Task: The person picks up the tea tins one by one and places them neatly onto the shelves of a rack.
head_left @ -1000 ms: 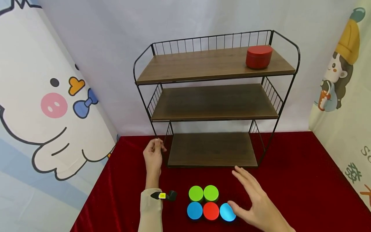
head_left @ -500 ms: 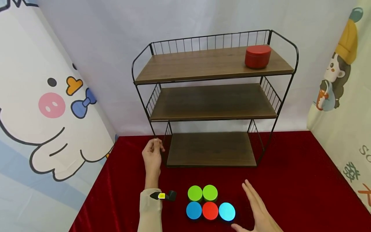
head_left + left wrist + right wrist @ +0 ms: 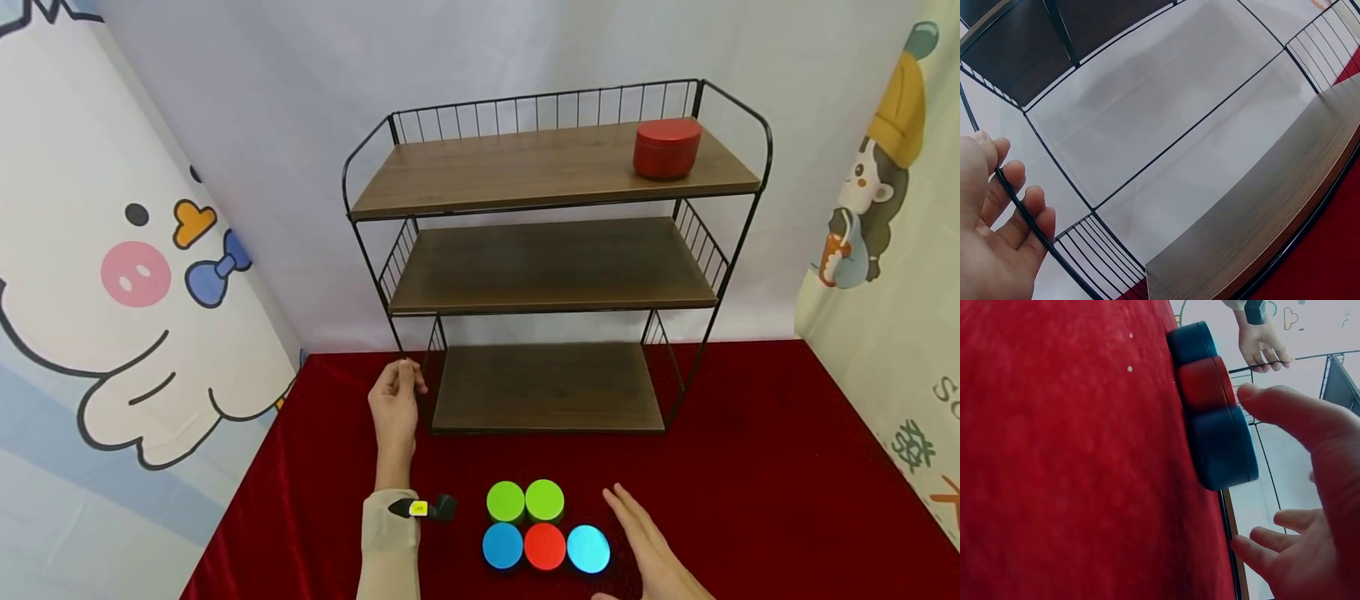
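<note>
Five tins (image 3: 545, 535) stood on the table (image 3: 780, 467), before the rack (image 3: 555, 262).
Three made the front row; two sat behind its left and middle ones. A lone tin (image 3: 667, 152) was on the top shelf (image 3: 510, 171), toward the right end. I had my left hand (image 3: 395, 396) at the rack's left front post (image 3: 1069, 267), my right hand (image 3: 651, 554) just right of the five.

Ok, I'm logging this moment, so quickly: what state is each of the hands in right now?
Left hand: closed, holding the rack's left post.
Right hand: open, holding nothing, near the light blue tin.
</note>
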`<state>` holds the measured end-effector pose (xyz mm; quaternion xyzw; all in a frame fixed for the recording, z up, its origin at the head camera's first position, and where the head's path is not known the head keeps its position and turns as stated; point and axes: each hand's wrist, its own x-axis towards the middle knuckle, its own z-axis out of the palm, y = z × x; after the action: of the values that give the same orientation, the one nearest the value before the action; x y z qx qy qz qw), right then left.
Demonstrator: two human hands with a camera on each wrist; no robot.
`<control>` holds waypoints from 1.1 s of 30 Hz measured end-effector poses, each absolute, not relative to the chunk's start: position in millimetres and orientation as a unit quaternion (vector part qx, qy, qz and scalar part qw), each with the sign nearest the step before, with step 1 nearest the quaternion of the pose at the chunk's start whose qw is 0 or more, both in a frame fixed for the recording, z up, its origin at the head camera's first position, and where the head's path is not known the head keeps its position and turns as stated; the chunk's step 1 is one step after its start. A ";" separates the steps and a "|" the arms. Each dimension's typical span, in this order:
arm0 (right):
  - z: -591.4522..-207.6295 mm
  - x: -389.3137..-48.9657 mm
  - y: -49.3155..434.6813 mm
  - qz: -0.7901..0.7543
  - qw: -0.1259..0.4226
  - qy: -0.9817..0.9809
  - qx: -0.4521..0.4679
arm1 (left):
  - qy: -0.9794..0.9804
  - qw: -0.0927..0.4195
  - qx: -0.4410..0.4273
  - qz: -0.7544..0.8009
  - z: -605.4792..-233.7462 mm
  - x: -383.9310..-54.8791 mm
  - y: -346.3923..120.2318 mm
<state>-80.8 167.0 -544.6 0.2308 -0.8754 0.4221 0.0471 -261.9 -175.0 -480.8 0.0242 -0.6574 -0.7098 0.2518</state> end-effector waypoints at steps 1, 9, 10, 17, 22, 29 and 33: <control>-545.9 -81.3 166.2 0.424 0.039 -0.874 0.233 | -0.657 0.252 0.024 -0.710 -481.1 -261.9 -175.1; -548.1 -85.8 162.5 0.456 -0.060 -0.862 0.213 | -0.655 0.255 0.024 -0.711 -482.2 -261.8 -175.4; -548.7 -86.6 162.2 0.453 -0.071 -0.864 0.210 | -0.653 0.257 0.024 -0.712 -482.0 -261.8 -175.2; -555.2 -90.3 160.4 0.441 -0.124 -0.866 0.201 | -0.654 0.253 0.032 -0.712 -480.8 -260.6 -173.6; -559.6 -92.1 157.0 0.418 -0.087 -0.873 0.236 | -0.651 0.256 0.029 -0.714 -481.4 -260.5 -173.0; -564.4 -94.4 157.9 0.393 -0.043 -0.875 0.279 | -0.650 0.259 0.024 -0.714 -481.6 -260.8 -172.9; -565.9 -94.4 158.2 0.397 -0.027 -0.871 0.287 | -0.649 0.258 0.023 -0.715 -481.9 -260.9 -172.6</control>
<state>-94.4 158.2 -565.9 0.2875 -0.8711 0.3973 -0.0271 -260.9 -172.6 -481.9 0.0235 -0.6494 -0.7149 0.2581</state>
